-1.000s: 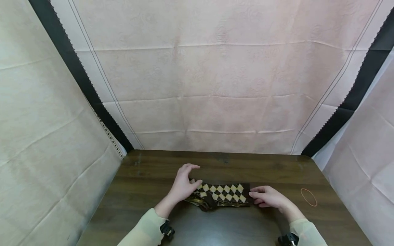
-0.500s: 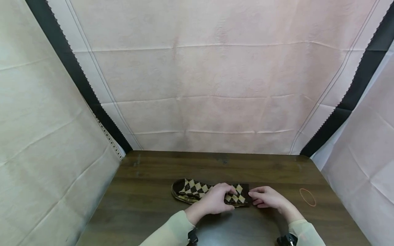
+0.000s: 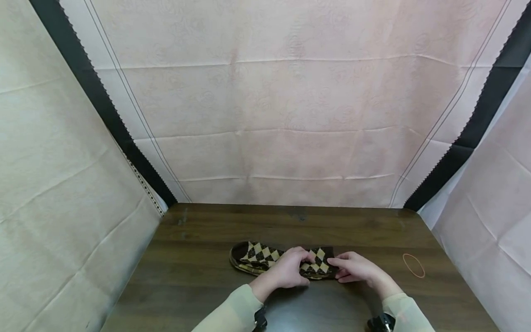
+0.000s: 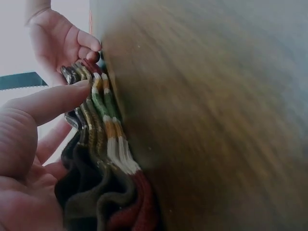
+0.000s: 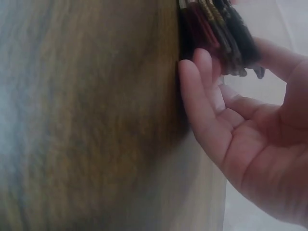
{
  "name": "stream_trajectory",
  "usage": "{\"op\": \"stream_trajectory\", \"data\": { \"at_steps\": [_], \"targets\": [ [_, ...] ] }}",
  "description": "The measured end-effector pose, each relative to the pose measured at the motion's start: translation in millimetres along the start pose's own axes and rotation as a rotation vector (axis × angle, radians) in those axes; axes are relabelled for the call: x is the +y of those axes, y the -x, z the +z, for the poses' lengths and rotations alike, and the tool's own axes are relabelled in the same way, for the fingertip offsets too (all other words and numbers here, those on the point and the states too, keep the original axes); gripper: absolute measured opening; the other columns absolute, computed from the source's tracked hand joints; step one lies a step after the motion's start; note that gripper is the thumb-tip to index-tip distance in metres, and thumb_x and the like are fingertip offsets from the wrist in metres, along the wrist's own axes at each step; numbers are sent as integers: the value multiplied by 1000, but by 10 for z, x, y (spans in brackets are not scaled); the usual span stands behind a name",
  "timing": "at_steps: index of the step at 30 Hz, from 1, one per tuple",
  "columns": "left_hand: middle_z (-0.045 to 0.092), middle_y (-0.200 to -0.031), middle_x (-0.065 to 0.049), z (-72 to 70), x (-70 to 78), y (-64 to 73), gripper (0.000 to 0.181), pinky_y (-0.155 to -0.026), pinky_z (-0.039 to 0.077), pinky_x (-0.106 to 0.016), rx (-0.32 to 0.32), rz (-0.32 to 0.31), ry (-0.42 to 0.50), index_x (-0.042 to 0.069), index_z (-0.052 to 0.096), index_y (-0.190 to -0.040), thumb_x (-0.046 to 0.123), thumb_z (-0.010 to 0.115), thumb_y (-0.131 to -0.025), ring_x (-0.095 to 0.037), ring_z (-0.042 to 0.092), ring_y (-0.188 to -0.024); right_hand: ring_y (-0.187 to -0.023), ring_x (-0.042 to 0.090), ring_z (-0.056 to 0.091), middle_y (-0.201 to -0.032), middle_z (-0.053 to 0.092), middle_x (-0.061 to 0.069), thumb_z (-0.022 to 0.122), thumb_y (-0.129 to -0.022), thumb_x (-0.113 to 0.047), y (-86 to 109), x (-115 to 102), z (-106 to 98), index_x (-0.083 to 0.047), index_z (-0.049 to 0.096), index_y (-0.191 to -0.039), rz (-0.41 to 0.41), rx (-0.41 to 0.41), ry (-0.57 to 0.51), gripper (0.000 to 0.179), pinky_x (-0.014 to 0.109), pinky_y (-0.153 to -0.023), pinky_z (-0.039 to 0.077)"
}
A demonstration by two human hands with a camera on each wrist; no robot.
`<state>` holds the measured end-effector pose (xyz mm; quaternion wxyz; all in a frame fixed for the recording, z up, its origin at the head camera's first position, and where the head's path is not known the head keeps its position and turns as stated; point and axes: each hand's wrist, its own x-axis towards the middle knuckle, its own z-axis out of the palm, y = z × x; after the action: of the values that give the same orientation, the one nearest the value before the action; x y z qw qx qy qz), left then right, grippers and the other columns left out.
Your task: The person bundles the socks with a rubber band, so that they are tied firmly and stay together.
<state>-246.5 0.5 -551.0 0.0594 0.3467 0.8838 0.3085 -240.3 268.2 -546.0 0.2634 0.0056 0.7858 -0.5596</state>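
A layered stack of socks (image 3: 265,254) lies lengthwise on the table, its top sock dark with cream diamonds. In the left wrist view, folded edges of the socks (image 4: 113,127) show black, olive, green, white, orange and red. My left hand (image 3: 286,269) straddles the stack's middle, thumb (image 4: 62,98) at the near edge and fingers across the far side. My right hand (image 3: 358,269) pinches the right-hand end, with a digit over the top. In the right wrist view, fingertips (image 5: 188,72) curl by the lowest red layer. The left hand hides part of the pattern.
An orange rubber band (image 3: 414,265) lies on the brown wooden table (image 3: 232,221), right of the right hand. Pale fabric walls (image 3: 290,115) with black edging stand behind the table and at both sides.
My left hand has moved right from the stack's left end to its middle, and that end now lies flatter. My right hand has shifted slightly left onto the stack's right end.
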Motion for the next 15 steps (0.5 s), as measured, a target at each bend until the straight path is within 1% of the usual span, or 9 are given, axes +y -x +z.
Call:
{"op": "stream_trajectory", "data": {
  "at_steps": [3,7,9,12,15],
  "targets": [
    [65,-118,7,4,-13,4,48,-96,52,-24,0,-5,5,17,74,-121,15,97,-79,-6,59,-108,-81,21,70,-91,68,14,68,-106,-35,-1,7,11,21,53,-136,11,3,0,65,39,-76,65],
    [65,-117,7,5,-19,4,47,-96,52,-24,0,-4,-3,18,74,-120,16,97,-79,-7,59,-108,-84,22,70,-97,66,14,66,-106,-39,-2,1,27,21,50,-140,27,22,-3,71,41,-78,65],
    [64,-117,7,3,-15,4,46,-95,52,-25,1,-7,-17,19,75,-120,18,97,-80,-8,59,-108,-86,23,71,-100,67,14,65,-106,-41,-5,-17,43,20,51,-140,33,28,-7,70,41,-78,65],
    [63,-118,7,14,-19,6,47,-96,52,-27,6,-14,-45,21,75,-120,21,98,-79,-10,58,-111,-87,24,74,-101,68,14,62,-107,-42,-12,-42,78,16,54,-137,36,20,-41,66,40,-78,65],
    [62,-119,8,28,-24,8,49,-97,52,-27,18,-23,-59,23,73,-121,23,98,-79,-11,57,-113,-87,24,74,-102,70,15,59,-108,-42,-22,-46,101,14,53,-138,29,-4,-99,64,38,-79,65]
  ]
}}
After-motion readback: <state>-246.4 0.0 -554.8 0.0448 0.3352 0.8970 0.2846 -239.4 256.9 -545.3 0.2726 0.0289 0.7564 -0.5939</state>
